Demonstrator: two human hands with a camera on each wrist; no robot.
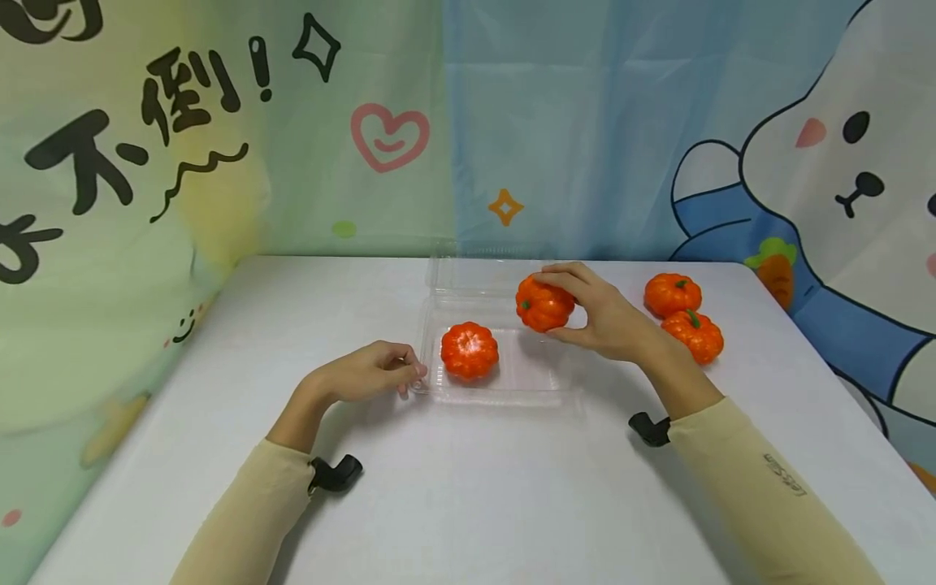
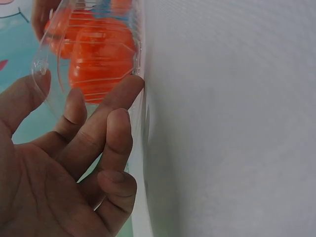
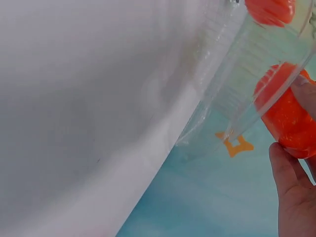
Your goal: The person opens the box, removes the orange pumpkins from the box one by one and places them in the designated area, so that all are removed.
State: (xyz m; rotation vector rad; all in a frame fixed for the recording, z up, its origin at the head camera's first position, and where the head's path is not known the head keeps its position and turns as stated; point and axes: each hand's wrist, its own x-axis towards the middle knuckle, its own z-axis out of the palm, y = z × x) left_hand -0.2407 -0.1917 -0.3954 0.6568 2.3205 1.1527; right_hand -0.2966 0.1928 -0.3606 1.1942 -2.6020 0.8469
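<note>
A clear plastic clamshell box [image 1: 530,396] lies with its lid folded back on the white table. Inside its left part sits one small orange toy pumpkin [image 1: 469,351]. At the box's near left corner my left hand [image 1: 373,370] holds the rim, thumb on the edge and fingers against the outer wall [image 2: 94,128]. My right hand [image 1: 607,319] grips a second toy pumpkin [image 1: 541,305] between thumb and fingers, above the right part of the box. In the right wrist view this held pumpkin [image 3: 291,128] shows partly through the clear wall.
Two more toy pumpkins, one behind [image 1: 669,294] and one in front [image 1: 698,337], lie on the table [image 1: 468,496] to the right of the right hand. A printed cloth backdrop [image 1: 541,122] hangs behind the table's far edge.
</note>
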